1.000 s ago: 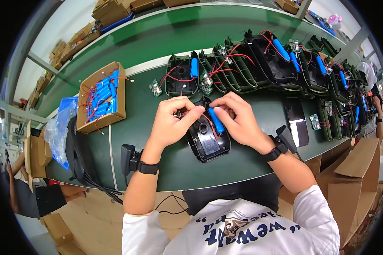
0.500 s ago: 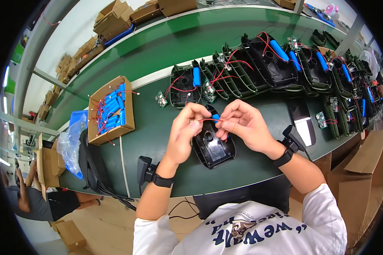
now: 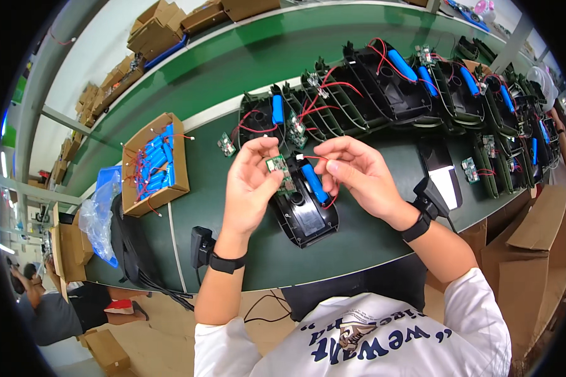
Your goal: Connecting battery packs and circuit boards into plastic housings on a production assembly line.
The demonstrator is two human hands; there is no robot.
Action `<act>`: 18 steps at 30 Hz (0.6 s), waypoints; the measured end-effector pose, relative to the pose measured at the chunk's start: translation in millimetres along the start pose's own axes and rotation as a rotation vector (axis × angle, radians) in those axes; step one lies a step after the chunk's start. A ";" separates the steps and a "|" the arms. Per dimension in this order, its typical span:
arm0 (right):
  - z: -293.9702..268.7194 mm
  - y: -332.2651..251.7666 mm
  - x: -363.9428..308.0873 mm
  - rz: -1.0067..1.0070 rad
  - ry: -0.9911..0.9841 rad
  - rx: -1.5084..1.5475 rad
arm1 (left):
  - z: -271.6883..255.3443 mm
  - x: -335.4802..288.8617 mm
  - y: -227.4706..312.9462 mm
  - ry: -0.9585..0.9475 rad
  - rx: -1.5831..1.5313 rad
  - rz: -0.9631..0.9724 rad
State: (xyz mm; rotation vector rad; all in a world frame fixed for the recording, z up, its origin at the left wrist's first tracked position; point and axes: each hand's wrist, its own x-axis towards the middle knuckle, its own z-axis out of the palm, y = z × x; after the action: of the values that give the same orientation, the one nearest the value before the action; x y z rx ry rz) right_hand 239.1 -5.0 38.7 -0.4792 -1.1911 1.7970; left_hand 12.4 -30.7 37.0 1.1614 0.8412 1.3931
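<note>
My left hand (image 3: 250,182) is closed on a small green circuit board (image 3: 277,167), gripping it between thumb and fingers. With fingertips pinched together, my right hand (image 3: 362,181) holds a red wire lead (image 3: 312,158), whose white plug points toward the board but stays a little apart from it. Below both hands lies a black plastic housing (image 3: 308,221), shaped like a shallow shell. A blue cylindrical battery (image 3: 315,183) rests in its upper part, beside my right fingers. The left hand partly covers the housing's upper left side.
An open cardboard box (image 3: 181,164) of blue batteries stands at the left, near a blue tray (image 3: 110,182) with clear plastic and a black bag (image 3: 131,242). Several black housings (image 3: 390,94) line the back and right. A dark glossy panel (image 3: 443,176) lies right. Another person (image 3: 53,308) is at far left.
My left hand has turned and now shows the circuit board. The right hand has drawn the red lead's plug into view, and the battery in the housing is less covered.
</note>
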 end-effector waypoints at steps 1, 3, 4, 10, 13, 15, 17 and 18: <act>1.1 -1.0 -1.3 0.010 0.008 0.001 | 2.2 -1.7 2.9 0.008 -0.001 -0.024; 2.5 -4.0 -0.8 -0.026 0.016 -0.155 | 6.4 0.3 9.3 -0.003 -0.023 -0.061; 2.7 -4.7 -3.5 0.011 0.009 -0.151 | 7.1 -1.9 8.2 -0.001 -0.024 -0.063; 1.6 0.0 0.2 -0.003 -0.022 -0.179 | 2.5 -0.1 -2.8 0.147 -0.093 -0.041; 3.9 0.9 -2.2 -0.007 -0.024 -0.168 | -0.2 -2.1 -2.9 0.109 -0.104 -0.025; 1.8 6.5 -1.4 -0.044 -0.031 -0.133 | 6.1 -1.8 -1.1 0.131 -0.064 -0.038; 2.0 10.0 -4.2 -0.065 -0.039 -0.146 | 11.6 -3.8 -1.1 0.076 -0.054 -0.047; 2.8 10.2 -4.2 -0.091 -0.053 -0.160 | 13.1 -4.1 -3.8 0.075 -0.087 -0.061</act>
State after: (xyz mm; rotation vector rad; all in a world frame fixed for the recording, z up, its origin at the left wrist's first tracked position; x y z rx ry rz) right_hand 234.5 -11.3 30.4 -0.4632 -1.3791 1.6534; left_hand 25.8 -35.5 36.1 1.0146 0.8539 1.4163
